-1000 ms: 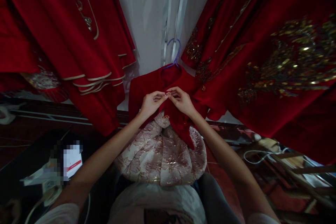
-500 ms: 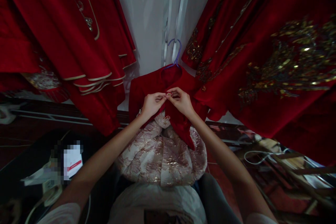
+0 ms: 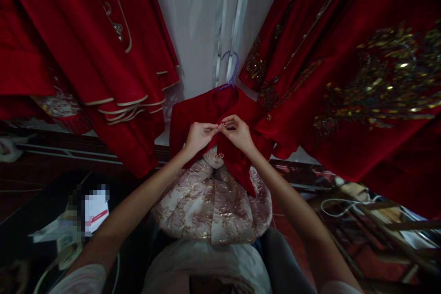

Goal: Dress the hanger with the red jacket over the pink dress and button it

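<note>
A red jacket (image 3: pixel 182 119) hangs on a purple hanger (image 3: pixel 234 66) in front of me. My left hand (image 3: pixel 201 135) pinches at the jacket's front opening, thumb and fingertips together. Against it, my right hand (image 3: pixel 237 133) also pinches; a small beaded button (image 3: pixel 222 125) shows between the fingertips. Another beaded button (image 3: pixel 219 156) sits lower on the front edge. Below the jacket spreads pale brocade fabric (image 3: pixel 213 206) with a golden sheen, bunched over my lap. The jacket's right front panel (image 3: pixel 241 170) falls in a point over it.
Red garments with cream piping (image 3: pixel 113 69) hang at the left, and red garments with gold sequins (image 3: pixel 379 82) at the right. A dark surface at lower left holds papers (image 3: pixel 96 211) and a cable. Wooden frames (image 3: pixel 386 225) and a white cord (image 3: pixel 337 206) lie at lower right.
Both hands stay at the jacket's front opening with only slight finger movement. The beaded button shows a little more clearly between the fingertips. The garments hang as before.
</note>
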Motion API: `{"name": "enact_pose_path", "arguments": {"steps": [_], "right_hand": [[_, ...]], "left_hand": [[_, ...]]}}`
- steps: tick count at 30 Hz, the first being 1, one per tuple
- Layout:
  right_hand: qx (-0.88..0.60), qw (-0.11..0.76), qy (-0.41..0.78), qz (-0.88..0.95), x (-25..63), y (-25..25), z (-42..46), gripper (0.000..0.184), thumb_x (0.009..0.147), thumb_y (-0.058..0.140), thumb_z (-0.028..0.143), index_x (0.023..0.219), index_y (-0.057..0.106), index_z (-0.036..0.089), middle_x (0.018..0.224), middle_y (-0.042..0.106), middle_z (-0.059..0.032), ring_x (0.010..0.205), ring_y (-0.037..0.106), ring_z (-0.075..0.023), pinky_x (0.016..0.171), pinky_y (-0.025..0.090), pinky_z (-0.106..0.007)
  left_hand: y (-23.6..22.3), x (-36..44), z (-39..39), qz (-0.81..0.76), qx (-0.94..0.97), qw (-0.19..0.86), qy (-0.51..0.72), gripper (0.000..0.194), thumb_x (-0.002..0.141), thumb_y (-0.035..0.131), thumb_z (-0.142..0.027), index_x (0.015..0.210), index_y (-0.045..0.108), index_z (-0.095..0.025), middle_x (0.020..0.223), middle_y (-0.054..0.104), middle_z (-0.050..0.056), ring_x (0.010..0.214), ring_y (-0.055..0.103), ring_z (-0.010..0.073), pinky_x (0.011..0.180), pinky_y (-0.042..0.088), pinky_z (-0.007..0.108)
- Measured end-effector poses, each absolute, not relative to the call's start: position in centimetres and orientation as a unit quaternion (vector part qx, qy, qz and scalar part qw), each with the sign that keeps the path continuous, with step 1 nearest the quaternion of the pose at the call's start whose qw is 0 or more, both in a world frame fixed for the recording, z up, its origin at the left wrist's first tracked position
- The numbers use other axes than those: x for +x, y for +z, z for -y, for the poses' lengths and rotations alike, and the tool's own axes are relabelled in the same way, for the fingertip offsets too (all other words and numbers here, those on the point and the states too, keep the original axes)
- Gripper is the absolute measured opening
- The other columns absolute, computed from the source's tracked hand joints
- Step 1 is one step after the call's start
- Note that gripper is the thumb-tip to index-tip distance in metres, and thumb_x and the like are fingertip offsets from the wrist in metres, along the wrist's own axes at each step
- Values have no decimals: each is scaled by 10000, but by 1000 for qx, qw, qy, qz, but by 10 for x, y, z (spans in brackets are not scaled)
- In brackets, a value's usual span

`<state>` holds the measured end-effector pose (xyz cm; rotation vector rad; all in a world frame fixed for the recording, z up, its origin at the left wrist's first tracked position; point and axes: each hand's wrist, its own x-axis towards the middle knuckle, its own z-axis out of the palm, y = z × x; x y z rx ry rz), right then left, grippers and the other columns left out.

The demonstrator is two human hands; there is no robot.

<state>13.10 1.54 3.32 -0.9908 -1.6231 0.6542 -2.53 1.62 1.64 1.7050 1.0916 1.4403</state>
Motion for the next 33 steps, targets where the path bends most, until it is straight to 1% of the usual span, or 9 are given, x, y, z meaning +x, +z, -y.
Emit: {"name": "enact_pose_path", "arguments": {"steps": [6, 10, 14, 18, 24, 28, 33], "right_hand": [[-419, 527, 274, 687, 133, 34, -19, 229, 686, 694, 278, 861, 574, 193, 796, 651, -17, 691, 624, -129, 664, 543, -269], [-403, 514, 291, 699, 138, 36, -22, 247, 694, 699, 300, 881, 584, 187, 811, 653, -25, 727, 633, -133, 700, 543, -278], [-380, 510, 321, 702, 141, 35, -26, 265, 694, 703, 307, 899, 591, 184, 837, 663, -32, 770, 646, -139, 752, 544, -294], [-378, 507, 318, 707, 143, 33, -28, 263, 702, 700, 304, 914, 600, 183, 836, 662, -32, 757, 648, -139, 749, 547, -299], [-397, 514, 301, 699, 140, 34, -29, 257, 667, 716, 296, 865, 603, 178, 795, 658, -30, 709, 637, -139, 719, 545, -297], [-418, 525, 289, 683, 135, 33, -27, 266, 649, 719, 305, 851, 591, 189, 795, 659, -22, 701, 629, -132, 702, 544, -284], [-424, 529, 265, 686, 131, 34, -20, 235, 663, 694, 281, 845, 573, 194, 782, 650, -17, 684, 623, -130, 669, 541, -271]], "left_hand": [[20, -28, -19, -410, 668, 325, 529, 222, 696, 716, -297, 852, 747, -142, 883, 743, 86, 779, 710, 230, 775, 592, 392], [19, -28, -22, -406, 676, 316, 527, 248, 716, 694, -310, 890, 737, -139, 907, 741, 94, 772, 709, 213, 759, 590, 360], [17, -24, -20, -417, 681, 271, 537, 194, 697, 678, -253, 853, 723, -147, 827, 740, 68, 706, 696, 177, 692, 582, 296], [18, -20, -17, -419, 696, 225, 537, 151, 692, 654, -215, 828, 697, -163, 779, 722, 37, 691, 679, 152, 683, 570, 269], [13, -19, -20, -405, 706, 226, 535, 143, 771, 609, -245, 870, 684, -176, 852, 722, 50, 720, 682, 158, 694, 569, 278], [10, -21, -23, -401, 706, 242, 532, 169, 771, 593, -199, 898, 701, -175, 864, 734, 52, 727, 691, 167, 694, 572, 284], [11, -24, -24, -417, 692, 251, 533, 168, 758, 643, -253, 876, 734, -175, 888, 744, 57, 748, 703, 200, 724, 582, 325]]}}
